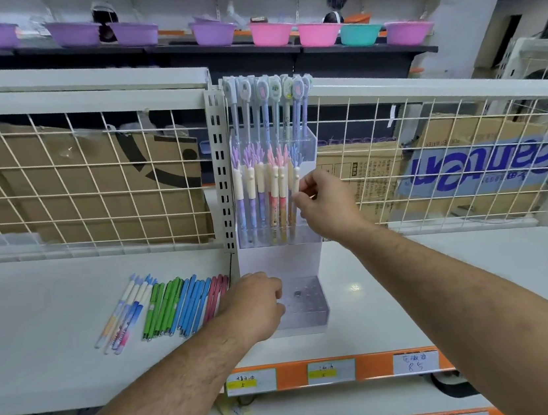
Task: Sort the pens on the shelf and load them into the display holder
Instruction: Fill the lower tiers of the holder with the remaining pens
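A clear tiered display holder point(306, 155) stands on the white shelf point(40, 339). Its top tier holds pens with flat cartoon tops point(265, 105). The middle tier holds several antler-topped pens point(256, 188). My right hand point(325, 201) pinches the rightmost antler pen point(296, 173), which stands in the middle tier. My left hand point(255, 304) grips the holder's low front tier point(306, 301) at its left side. Loose pens lie in a row on the shelf to the left: antler pens point(123, 315), green pens point(162, 307), blue pens point(191, 303) and pink pens point(216, 295).
A white wire grid point(90, 181) backs the shelf, with cardboard boxes point(66, 184) behind it. A slotted metal upright point(221, 172) stands just left of the holder. Price labels point(330, 371) line the shelf's orange front edge. Plastic bowls point(270, 33) sit on far shelves.
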### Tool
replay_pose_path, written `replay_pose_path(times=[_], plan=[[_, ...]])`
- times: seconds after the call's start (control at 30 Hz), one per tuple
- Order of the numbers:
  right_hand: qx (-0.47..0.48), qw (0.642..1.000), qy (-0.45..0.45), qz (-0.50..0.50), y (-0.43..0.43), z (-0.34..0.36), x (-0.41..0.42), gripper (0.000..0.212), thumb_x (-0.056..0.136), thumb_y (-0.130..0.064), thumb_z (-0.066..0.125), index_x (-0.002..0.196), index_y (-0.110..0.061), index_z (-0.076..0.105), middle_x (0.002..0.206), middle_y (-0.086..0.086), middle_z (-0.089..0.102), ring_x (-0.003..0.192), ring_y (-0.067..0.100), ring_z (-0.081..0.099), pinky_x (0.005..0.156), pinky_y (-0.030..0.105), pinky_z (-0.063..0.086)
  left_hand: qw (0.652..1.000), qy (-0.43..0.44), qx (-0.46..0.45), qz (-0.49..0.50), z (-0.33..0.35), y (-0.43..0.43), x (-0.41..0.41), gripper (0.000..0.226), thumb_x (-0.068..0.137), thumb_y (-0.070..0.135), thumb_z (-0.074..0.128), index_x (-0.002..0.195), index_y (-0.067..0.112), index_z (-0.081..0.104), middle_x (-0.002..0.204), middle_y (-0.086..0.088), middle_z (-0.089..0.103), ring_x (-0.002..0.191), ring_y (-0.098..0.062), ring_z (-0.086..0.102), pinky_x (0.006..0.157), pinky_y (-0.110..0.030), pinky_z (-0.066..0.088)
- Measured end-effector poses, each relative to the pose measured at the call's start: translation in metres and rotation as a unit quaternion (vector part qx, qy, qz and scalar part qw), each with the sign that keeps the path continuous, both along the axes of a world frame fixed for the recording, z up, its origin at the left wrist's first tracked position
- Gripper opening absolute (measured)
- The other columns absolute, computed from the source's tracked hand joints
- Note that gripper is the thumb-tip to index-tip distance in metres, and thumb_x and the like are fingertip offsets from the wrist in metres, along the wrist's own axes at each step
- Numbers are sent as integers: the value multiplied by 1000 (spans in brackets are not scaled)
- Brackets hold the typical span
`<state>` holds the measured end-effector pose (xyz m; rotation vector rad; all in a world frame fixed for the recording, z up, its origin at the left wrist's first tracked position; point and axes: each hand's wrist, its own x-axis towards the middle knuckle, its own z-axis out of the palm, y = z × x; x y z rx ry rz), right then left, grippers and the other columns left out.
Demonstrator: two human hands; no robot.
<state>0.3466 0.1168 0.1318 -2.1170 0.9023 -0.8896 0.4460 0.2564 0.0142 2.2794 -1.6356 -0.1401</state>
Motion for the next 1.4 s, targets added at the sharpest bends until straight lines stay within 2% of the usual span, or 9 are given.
replay_pose_path(times=[0.2, 0.4, 0.57, 0.67, 0.77, 0.87, 1.17, 1.33, 1.4], plan=[[-5, 1000, 3, -12, 0, -5, 2, 14, 97, -20, 59, 84, -22, 57, 81, -1, 67, 79, 24, 68, 71, 41, 58, 1000, -5, 6, 0, 0, 0, 0, 21, 94, 35, 58, 111, 26, 65, 107, 4, 57, 101, -17, 51, 76, -29, 44], [-16, 999, -10, -36, 1, -18, -4, 8, 94, -28, 64, 89, -22, 61, 81, -7, 65, 73, 7, 60, 59, 24, 44, 1000, -9, 5, -2, -1, 0, 0, 21, 93, 34, 58, 111, 25, 66, 105, 4, 57, 101, -17, 51, 76, -29, 44], [-13, 1000, 8, -22, 13, -36, -17, 9, 90, -24, 64, 82, -22, 61, 75, -9, 64, 70, 9, 60, 63, 30, 51, 1000, -15, 1, 2, -3, 0, -1, 24, 94, 34, 56, 113, 23, 66, 109, 3, 58, 103, -17, 51, 74, -27, 37], [-28, 997, 67, 17, 25, -54, -25, 11, 89, -26, 63, 79, -22, 61, 72, -9, 65, 69, 10, 61, 64, 32, 52, 1000, -6, 0, 11, -2, 1, -3, 27, 95, 36, 56, 116, 23, 66, 112, 2, 59, 107, -18, 52, 81, -29, 44], [-51, 983, 162, 62, 33, -76, -32, 6, 90, -29, 62, 91, -24, 64, 87, -9, 69, 81, 14, 64, 73, 35, 55, 999, 9, -2, 36, 0, 4, -6, 29, 94, 40, 58, 118, 26, 63, 114, 4, 58, 107, -18, 53, 87, -35, 49], [-84, 967, 221, 97, 38, -94, -37, 19, 92, -32, 60, 108, -22, 64, 102, -4, 70, 93, 21, 64, 78, 35, 55, 998, 6, -18, 56, 0, 10, -10, 30, 94, 39, 57, 121, 26, 61, 115, 5, 56, 111, -17, 49, 88, -34, 47], [-117, 964, 202, 126, 53, -108, -26, 23, 95, -35, 61, 114, -22, 65, 107, -3, 70, 92, 20, 64, 78, 34, 55, 992, 2, -44, 116, 0, 41, 4, 30, 94, 38, 57, 120, 24, 61, 121, 4, 57, 118, -18, 48, 90, -32, 43], [-127, 963, 195, 138, 77, -106, 3, 17, 95, -33, 60, 107, -22, 65, 104, -3, 69, 92, 20, 63, 78, 33, 52, 992, -3, -62, 115, 2, 63, 30, 9, 92, 31, 57, 94, 23, 60, 92, 10, 49, 101, -18, 51, 73, -29, 41], [-128, 963, 189, 143, 93, -106, 20, 15, 94, -31, 60, 101, -20, 65, 99, -1, 69, 90, 23, 63, 77, 36, 53, 991, 1, -60, 120, 1, 76, 48, 11, 91, 31, 58, 95, 22, 62, 96, 7, 56, 101, -19, 52, 76, -31, 44]])
